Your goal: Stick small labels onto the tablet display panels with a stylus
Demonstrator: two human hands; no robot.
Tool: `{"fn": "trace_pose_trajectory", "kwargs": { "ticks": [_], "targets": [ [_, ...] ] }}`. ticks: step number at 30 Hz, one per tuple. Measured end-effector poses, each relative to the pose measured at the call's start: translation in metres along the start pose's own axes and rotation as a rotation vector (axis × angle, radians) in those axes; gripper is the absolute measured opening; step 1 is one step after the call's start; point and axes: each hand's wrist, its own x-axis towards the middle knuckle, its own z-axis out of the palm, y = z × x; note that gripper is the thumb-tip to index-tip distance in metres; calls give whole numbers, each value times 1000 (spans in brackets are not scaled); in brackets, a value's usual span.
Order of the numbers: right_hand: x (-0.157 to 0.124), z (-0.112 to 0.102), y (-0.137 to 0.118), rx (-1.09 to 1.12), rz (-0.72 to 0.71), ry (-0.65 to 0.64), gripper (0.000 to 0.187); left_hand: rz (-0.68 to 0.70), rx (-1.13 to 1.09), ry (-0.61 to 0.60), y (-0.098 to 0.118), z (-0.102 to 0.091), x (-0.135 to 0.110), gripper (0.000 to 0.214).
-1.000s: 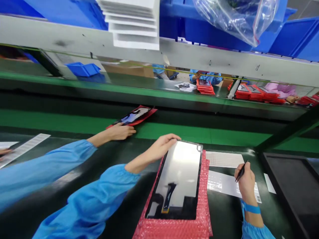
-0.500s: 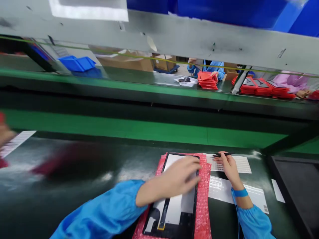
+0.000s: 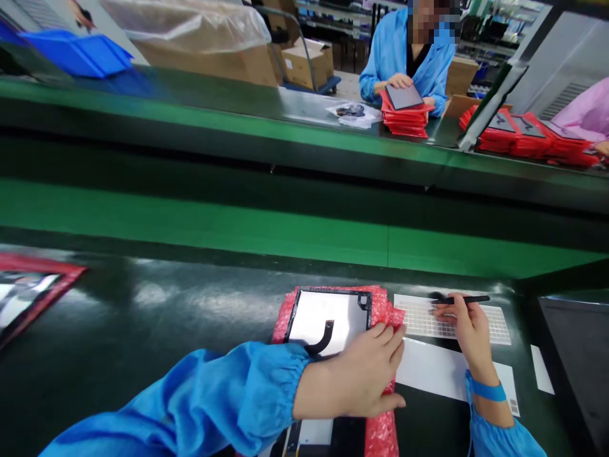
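My left hand (image 3: 359,374) lies palm down across a tablet display panel (image 3: 311,311), with its fingers stretched over the right edge onto pink bubble wrap (image 3: 380,435). The panel rests on the bubble wrap, its pale back facing up and a dark flex cable (image 3: 325,337) curving over it. My forearm and hand hide the panel's middle. My right hand (image 3: 471,327) pinches slim black tweezers (image 3: 464,299) above a white label sheet (image 3: 419,312) marked with a grid. A plainer white sheet (image 3: 428,368) lies just below that one.
Another panel on red wrap (image 3: 71,273) lies at the far left of the dark table. A black tray (image 3: 578,355) stands at the right, with a white strip (image 3: 542,368) beside it. Beyond the green ledge, a person in blue (image 3: 380,57) handles a red stack (image 3: 404,120).
The view has tilted upward. My left hand has slid to the panel's right edge and come to rest. A hand at far left is gone; a panel on red wrap shows there.
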Motion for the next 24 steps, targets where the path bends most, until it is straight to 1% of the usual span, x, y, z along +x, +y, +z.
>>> {"fn": "trace_pose_trajectory", "kwargs": {
  "ticks": [3,5,9,12,14,18,21,24],
  "targets": [
    [-3,11,2,-18,-31,-79,55,-18,17,-19,4,3,3,90],
    [-4,13,2,-21,-14,-91,57,-24,15,-27,6,5,5,90],
    [-2,2,-2,-40,28,-15,59,-37,10,-32,7,7,6,89],
    [-6,-2,-6,-70,5,23,55,-45,-2,-36,7,8,6,89],
    [-12,3,-6,-69,-14,-8,52,-45,-9,-48,7,8,7,89],
    [-23,22,-2,-92,-12,-137,53,-42,-14,-74,8,8,9,89],
    [-24,30,1,-147,-42,-152,56,-38,-17,-75,7,7,9,89],
    [-22,30,0,-203,-65,-159,56,-30,-20,-80,5,6,10,88]
  ]
}}
